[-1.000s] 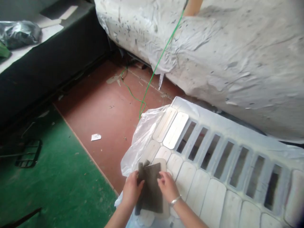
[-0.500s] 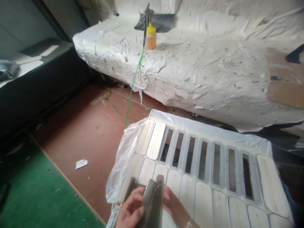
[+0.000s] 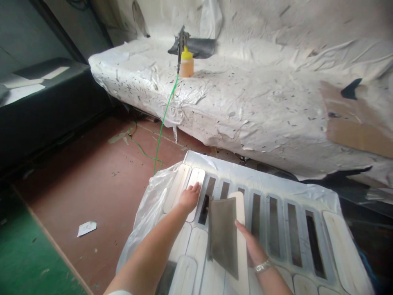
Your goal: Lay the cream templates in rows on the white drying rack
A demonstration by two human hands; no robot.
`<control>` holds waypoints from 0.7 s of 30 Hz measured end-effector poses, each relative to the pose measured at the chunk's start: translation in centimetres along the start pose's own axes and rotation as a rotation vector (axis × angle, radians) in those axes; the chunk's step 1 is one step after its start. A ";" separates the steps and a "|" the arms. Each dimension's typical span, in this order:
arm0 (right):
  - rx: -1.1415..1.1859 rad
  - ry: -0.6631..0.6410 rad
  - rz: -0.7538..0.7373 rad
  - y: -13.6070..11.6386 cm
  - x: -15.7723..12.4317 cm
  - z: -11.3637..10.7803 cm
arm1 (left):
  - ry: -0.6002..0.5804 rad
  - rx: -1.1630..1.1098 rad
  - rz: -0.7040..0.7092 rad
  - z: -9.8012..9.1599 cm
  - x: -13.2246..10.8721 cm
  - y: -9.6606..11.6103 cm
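My right hand (image 3: 249,239), with a metal-band watch on the wrist, grips the edge of a long pale panel (image 3: 242,254) with rounded ends. A dark grey-brown sheet (image 3: 223,233) stands out from that panel on its left side. My left hand (image 3: 189,197) reaches forward, its fingers lying flat over a white rounded strip (image 3: 197,175) in the far row. Below both hands is a plastic-covered surface (image 3: 264,171) with rows of similar strips. Several grey-rimmed pieces with dark centres (image 3: 273,223) stand in the far row to the right.
A bench draped in stained white sheeting (image 3: 245,106) runs across the back. On it are a spray gun (image 3: 181,43), a yellow-capped bottle (image 3: 186,65) and a brown cardboard piece (image 3: 353,119). A green hose (image 3: 164,119) hangs to the reddish floor board (image 3: 101,180).
My left hand has let go of the grey piece and moved forward onto the far-row strip. My right hand now holds the panel alone, farther forward and right. The view has shifted slightly.
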State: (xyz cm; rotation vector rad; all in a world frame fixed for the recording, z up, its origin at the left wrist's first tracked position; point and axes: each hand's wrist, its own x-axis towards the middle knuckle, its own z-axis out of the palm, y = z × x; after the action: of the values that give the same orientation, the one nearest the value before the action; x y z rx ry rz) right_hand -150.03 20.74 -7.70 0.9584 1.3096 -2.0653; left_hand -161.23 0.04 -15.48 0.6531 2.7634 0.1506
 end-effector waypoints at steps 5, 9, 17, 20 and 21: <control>-0.174 0.055 -0.086 -2.4 3.5 2.3 | -0.099 0.091 0.092 -0.1 2.4 -1.3; -0.426 0.143 -0.311 -3.4 7.8 4.0 | -0.168 0.092 0.126 -1.3 4.7 -1.5; -0.628 0.217 -0.376 -2.7 13.5 5.8 | -0.214 -0.020 0.105 -3.0 7.6 -2.1; -0.678 0.248 -0.342 -2.0 14.0 6.1 | -0.170 -0.084 0.117 -3.0 5.9 -2.1; -0.723 0.272 -0.356 -1.8 14.0 6.2 | -0.146 -0.111 0.111 -2.7 5.2 -2.0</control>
State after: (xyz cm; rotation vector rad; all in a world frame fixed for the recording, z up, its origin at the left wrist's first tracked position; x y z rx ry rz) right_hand -161.82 15.17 -15.87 0.7112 2.2863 -1.4874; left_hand -167.30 0.52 -14.58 0.7574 2.5598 0.2667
